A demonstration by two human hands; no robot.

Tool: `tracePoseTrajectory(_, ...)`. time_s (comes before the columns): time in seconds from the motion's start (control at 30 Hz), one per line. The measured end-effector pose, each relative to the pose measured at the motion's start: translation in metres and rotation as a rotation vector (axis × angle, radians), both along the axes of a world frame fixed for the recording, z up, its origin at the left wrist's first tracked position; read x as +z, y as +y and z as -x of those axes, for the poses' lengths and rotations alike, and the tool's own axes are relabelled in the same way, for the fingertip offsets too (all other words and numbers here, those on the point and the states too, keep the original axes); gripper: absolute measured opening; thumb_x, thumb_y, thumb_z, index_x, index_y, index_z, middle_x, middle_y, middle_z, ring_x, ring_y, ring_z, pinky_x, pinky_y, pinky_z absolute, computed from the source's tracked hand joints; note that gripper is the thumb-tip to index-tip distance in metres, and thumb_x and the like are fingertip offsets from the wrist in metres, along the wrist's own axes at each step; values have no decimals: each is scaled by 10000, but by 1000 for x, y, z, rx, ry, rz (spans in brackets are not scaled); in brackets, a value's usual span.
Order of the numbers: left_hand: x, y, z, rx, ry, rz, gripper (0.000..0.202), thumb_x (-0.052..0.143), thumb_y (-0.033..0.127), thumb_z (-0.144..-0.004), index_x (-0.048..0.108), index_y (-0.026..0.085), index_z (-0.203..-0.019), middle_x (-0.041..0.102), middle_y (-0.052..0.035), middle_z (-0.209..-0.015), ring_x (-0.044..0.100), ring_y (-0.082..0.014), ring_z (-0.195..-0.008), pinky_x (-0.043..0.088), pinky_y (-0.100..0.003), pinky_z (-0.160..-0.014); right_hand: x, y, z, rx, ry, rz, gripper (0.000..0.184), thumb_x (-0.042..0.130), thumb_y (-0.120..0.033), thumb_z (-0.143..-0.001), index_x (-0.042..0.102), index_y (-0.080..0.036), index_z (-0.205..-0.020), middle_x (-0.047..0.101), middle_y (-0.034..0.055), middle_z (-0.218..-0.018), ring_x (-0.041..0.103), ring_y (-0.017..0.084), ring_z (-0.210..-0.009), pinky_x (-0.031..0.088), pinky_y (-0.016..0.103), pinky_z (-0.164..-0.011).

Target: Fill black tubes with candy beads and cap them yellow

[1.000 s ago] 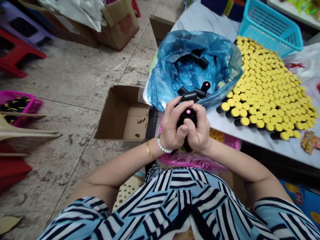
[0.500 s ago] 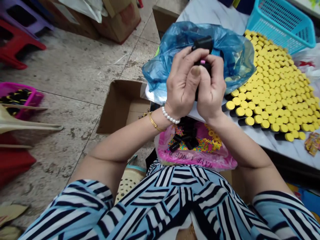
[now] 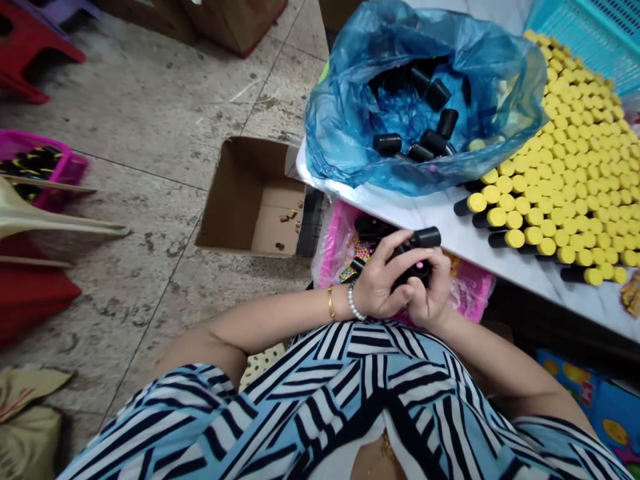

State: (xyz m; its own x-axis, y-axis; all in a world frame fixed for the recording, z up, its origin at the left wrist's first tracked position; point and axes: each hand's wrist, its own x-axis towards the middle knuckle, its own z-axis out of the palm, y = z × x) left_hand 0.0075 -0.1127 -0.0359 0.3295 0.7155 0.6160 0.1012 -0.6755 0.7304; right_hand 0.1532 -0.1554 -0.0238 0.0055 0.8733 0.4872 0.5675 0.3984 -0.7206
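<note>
Close to my body, my left hand (image 3: 383, 283) and my right hand (image 3: 433, 293) are cupped together, fingers closed around several small black tubes (image 3: 427, 237). One tube pokes out above the fingers; a pink tip shows on another between the hands. Below them lies a pink tray (image 3: 477, 299) lined with clear plastic, partly covered by my hands. It holds tiny coloured beads (image 3: 363, 252) and more black tubes. Beyond the hands, an open blue plastic bag (image 3: 345, 133) on the table contains several loose black tubes (image 3: 437, 93).
Many yellow-capped black tubes (image 3: 570, 187) stand packed together on the marble-patterned table (image 3: 555, 290). A turquoise basket (image 3: 595, 40) is behind them. On the floor sit an open cardboard box (image 3: 235, 200) with small bits inside, a magenta basket (image 3: 70, 170) and a red stool (image 3: 45, 50).
Both hands have come down from over the blue bag to the pink tray near my body, still holding black tubes. The bag's opening is now uncovered, and the view has shifted.
</note>
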Motion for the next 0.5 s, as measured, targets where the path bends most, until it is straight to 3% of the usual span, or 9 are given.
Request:
tracePoseTrajectory(0.1,-37,-7,-22,-44,105,241,563,309,543,-1067,567,158,-1386,566,-199,-1369,560,-294,-1334,514,-474,-1122,-37,-12,-14,-171,83,333,310,472,-426,-1014,567,-221,-1226,661,89,-1067,669,244,-964,581,426,-862)
tracePoseTrajectory(0.2,-48,18,-46,-109,391,313,554,301,497,-1071,599,125,-1352,609,-224,-1350,594,-330,-1290,478,-532,-1131,-59,9,-32,-307,121,453,373,428,-503,-1012,611,-200,-1130,710,114,-1044,677,274,-1000,556,488,-956)
tracePoseTrajectory(0.27,-43,40,-56,-164,598,333,562,298,487,-1075,624,100,-1320,667,-224,-1287,634,-344,-1235,474,-565,-1114,-66,30,-48,-287,50,468,419,429,-547,-987,643,-208,-1105,733,127,-1028,671,311,-1057,517,537,-1031)
tracePoseTrajectory(0.33,-33,54,-54,-210,676,272,579,340,500,-1068,628,66,-1320,684,-241,-1269,641,-349,-1224,474,-558,-1117,-69,44,-61,-220,-43,495,422,429,-537,-978,666,-214,-1110,746,136,-1023,675,330,-1080,500,553,-1060)
tracePoseTrajectory(0.43,-17,49,-22,-296,597,51,510,434,436,-1056,627,67,-1349,638,-230,-1384,581,-334,-1335,452,-507,-1176,-65,36,-67,-193,-173,528,424,439,-461,-984,672,-168,-1183,736,192,-1112,665,361,-1143,497,586,-1068)
tracePoseTrajectory(0.5,-6,36,14,-239,534,-51,427,529,412,-1030,659,129,-1321,648,-190,-1385,577,-314,-1341,481,-491,-1159,-57,18,-62,-209,-255,472,460,507,-415,-974,634,-115,-1299,682,245,-1251,625,380,-1229,483,611,-1088)
